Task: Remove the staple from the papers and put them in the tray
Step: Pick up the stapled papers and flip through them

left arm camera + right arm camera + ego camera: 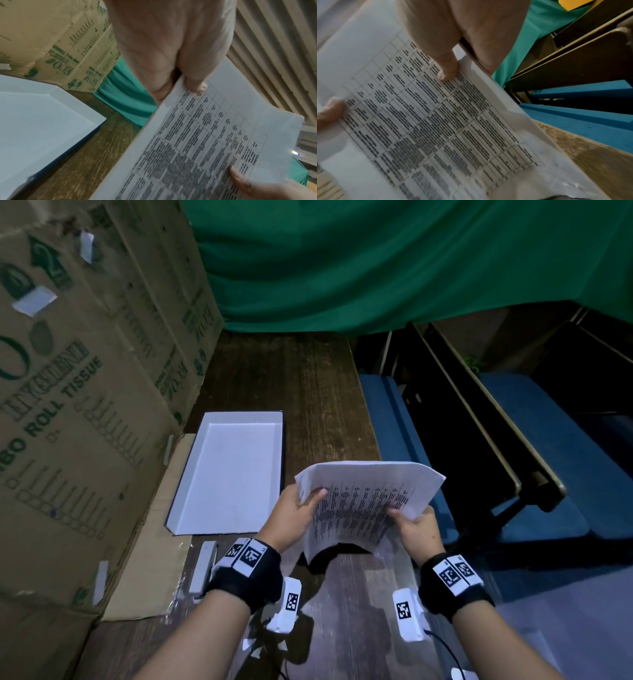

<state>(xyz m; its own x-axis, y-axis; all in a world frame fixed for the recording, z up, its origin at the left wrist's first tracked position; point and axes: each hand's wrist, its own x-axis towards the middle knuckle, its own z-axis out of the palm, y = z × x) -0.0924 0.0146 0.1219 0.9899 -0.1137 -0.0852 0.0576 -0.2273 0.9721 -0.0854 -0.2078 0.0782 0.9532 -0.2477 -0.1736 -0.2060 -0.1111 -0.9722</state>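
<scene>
Both hands on the papers (370, 501), held above the wooden table (308, 392), just right of the white tray (191, 508). Left hand (296, 513) pinches the left edge, thumb on top. Right hand (419, 527) pinches the right edge the same way. Top sheet: printed table, text too blurred to read. Cardboard box (78, 392) on the left reads "ROLL TISSUE"; left wrist view shows "ECO". A stapler (204, 568) lies by the left wrist.
</scene>
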